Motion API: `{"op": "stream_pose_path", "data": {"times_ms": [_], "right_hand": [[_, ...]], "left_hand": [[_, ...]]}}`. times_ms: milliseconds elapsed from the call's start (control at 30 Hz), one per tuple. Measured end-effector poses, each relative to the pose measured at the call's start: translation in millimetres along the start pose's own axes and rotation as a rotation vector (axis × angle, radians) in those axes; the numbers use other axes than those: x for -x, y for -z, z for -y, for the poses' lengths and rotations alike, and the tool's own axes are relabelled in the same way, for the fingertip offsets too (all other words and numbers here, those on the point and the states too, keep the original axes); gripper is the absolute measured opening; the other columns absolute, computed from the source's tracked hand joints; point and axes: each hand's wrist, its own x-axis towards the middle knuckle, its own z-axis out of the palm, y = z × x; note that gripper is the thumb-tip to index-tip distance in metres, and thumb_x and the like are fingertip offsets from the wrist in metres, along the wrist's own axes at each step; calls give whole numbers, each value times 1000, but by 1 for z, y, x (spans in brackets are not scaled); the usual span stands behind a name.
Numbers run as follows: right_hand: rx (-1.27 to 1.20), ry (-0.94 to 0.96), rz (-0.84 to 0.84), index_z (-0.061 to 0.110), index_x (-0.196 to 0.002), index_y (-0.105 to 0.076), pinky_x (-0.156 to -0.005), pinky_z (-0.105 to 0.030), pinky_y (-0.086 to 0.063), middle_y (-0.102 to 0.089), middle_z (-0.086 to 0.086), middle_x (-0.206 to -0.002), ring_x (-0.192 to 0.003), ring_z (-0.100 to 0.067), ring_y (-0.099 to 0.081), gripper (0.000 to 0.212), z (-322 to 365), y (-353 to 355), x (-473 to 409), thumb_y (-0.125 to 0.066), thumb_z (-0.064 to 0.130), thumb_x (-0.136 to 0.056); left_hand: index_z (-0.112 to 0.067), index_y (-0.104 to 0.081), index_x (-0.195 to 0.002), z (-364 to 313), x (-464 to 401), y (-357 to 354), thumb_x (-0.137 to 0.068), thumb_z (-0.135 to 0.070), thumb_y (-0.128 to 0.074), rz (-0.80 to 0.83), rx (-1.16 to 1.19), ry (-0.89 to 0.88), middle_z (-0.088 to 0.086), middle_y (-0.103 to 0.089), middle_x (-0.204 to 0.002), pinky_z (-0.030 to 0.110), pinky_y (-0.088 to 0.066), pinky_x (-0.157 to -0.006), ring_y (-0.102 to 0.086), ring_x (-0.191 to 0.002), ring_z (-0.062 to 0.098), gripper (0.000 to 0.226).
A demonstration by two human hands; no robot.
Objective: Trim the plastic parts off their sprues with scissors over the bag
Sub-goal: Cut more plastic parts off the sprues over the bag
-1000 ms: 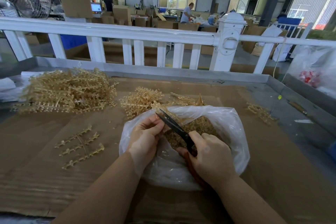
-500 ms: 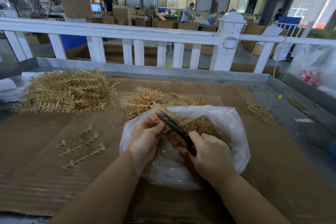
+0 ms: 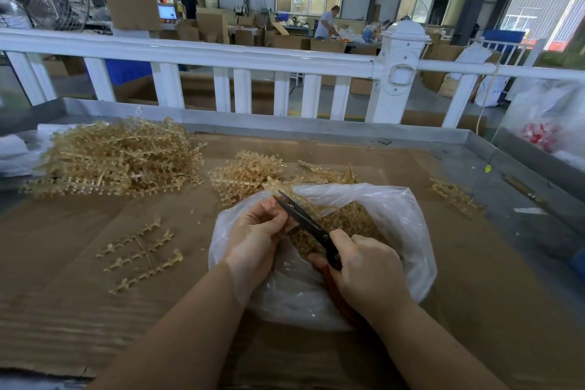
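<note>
The left hand (image 3: 253, 233) pinches a sprue (image 3: 308, 204) over the bag (image 3: 405, 218). The right hand (image 3: 367, 269) grips the scissors (image 3: 304, 218), fingers curled round the handles, blades at the sprue.

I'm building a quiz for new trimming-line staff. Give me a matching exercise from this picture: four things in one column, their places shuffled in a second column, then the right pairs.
Things
1. scissors
2. clear plastic bag
3. big heap of sprues
4. single flat sprue

Places
A. far left of the cardboard, near the railing
B. alone on the cardboard, left of the left hand
C. gripped by the right hand, blades pointing up-left
D. under both hands, holding cut parts

Pairs: 1-C, 2-D, 3-A, 4-B
</note>
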Motion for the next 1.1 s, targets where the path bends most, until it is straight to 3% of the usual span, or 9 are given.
{"op": "stream_pose_path", "data": {"times_ms": [300, 467, 700, 933, 1100], "right_hand": [[-19, 5, -14, 15, -84, -63, -44, -26, -40, -59, 2, -59, -51, -17, -57, 35, 0, 2, 2, -67, 50, -81], [-21, -11, 6, 17, -96, -65, -51, -27, -43, -60, 2, -67, -59, -17, -57, 35, 1, 3, 3, -65, 49, -83], [-18, -19, 31, 17, -99, -64, -53, -29, -47, -61, 1, -70, -63, -18, -58, 34, 2, 5, 2, -64, 48, -84], [-2, -20, 67, 15, -108, -64, -59, -33, -50, -64, -4, -77, -70, -22, -59, 40, 2, 5, -1, -59, 48, -87], [1, -31, 74, 16, -104, -64, -58, -32, -49, -63, -3, -76, -69, -21, -58, 37, 2, 6, -2, -61, 48, -85]], "left_hand": [[-4, -52, -71, -3, 2, -2, -89, 17, -43, -17, 22, 20, 5, -66, -68, 20, -55, -63, -67, -65, 13, 29], [-4, -56, -75, -2, 3, -2, -89, 15, -45, -44, 13, 19, 9, -67, -78, 21, -56, -65, -69, -74, 15, 26], [2, -60, -90, -3, -1, -2, -90, 15, -42, -42, 55, 29, 11, -67, -80, 22, -57, -63, -70, -72, 16, 22], [-1, -61, -85, -6, 0, -1, -90, 13, -43, -32, 58, 54, 9, -69, -72, 20, -55, -59, -68, -64, 13, 23], [0, -60, -86, -7, 0, -1, -91, 12, -43, -47, 36, 78, 10, -65, -78, 20, -55, -64, -61, -70, 16, 22]]}}
